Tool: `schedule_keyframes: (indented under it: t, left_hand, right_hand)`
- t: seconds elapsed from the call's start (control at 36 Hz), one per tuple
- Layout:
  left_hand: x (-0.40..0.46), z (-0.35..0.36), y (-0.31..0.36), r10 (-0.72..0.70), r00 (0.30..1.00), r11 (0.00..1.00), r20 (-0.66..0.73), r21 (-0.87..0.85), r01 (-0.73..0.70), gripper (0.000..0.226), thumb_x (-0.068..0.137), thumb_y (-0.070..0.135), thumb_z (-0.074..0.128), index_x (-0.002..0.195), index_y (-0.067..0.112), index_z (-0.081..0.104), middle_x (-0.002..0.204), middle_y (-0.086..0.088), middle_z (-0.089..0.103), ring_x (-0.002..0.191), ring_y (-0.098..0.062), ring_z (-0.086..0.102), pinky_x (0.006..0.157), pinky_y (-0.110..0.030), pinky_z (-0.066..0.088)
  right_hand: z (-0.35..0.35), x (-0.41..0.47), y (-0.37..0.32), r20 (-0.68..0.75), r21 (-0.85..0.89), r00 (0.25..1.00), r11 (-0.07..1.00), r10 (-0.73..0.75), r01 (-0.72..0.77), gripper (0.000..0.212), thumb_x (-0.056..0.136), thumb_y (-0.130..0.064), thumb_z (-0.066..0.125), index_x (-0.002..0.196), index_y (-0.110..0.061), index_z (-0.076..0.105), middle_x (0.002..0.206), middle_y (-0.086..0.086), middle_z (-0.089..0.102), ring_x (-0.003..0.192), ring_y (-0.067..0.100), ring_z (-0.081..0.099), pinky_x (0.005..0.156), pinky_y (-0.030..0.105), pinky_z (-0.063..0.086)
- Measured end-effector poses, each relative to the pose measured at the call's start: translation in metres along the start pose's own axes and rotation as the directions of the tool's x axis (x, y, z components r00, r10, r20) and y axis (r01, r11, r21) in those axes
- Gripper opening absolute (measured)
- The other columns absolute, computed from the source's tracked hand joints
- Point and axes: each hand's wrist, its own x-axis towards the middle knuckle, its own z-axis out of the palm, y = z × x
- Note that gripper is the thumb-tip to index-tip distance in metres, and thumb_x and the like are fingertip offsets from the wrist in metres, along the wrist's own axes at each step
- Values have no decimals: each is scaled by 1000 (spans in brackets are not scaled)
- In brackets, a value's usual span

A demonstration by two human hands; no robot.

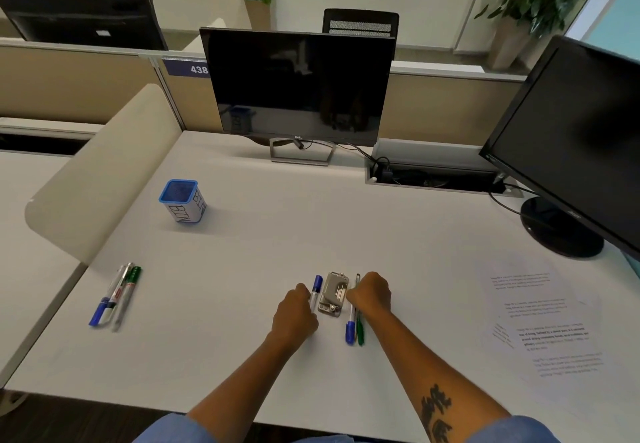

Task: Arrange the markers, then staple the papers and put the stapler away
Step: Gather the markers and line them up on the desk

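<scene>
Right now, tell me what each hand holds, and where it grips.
Left hand: blue-capped marker, at its barrel. Right hand: two markers, gripped mid-barrel. Stapler lies between, unheld.

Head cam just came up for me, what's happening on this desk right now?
A person is sorting markers around the stapler at the desk's near edge. The left hand grips a blue-capped marker left of the stapler; the right hand closes on two markers, blue and green, on its right. Another marker bundle lies far left, the blue bin behind it. The papers sit unstapled at right.
</scene>
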Motion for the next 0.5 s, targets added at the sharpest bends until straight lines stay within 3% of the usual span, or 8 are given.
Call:
schedule_keyframes:
  t: [0.08,0.19,0.36,0.5]
  left_hand:
    - [1,-1,-1,-2,1000,1000,-4,4,2,36,88,12,71,119,16,53,103,1,55,84,-17,57,63,-23,40]
    - [1,-1,-4,-7,1000,1000,-10,10,7,34,87,11,68,118,15,52,106,-2,58,86,-20,58,69,-27,45]
    - [2,-3,-4,-21,1000,1000,-14,0,21,35,89,12,71,119,16,52,101,2,54,85,-16,56,64,-22,40]
    - [3,-3,-6,-24,999,1000,-24,2,24,35,90,12,70,120,16,52,102,2,52,86,-18,56,65,-23,40]
  right_hand:
    - [-1,1,0,-8,-30,1000,1000,-11,11,14,86,-15,75,93,-12,64,93,6,68,96,26,72,69,28,51]
    - [2,6,3,-49,-76,997,996,-55,51,34,82,-12,75,115,-10,69,113,9,73,104,29,71,75,30,56]
    - [10,6,9,-107,-299,978,944,-179,140,37,87,-7,73,123,-10,63,125,12,60,117,29,60,93,33,55]
    - [13,8,13,-133,-391,957,901,-258,188,33,96,3,57,127,-7,63,128,13,59,120,28,58,94,33,54]
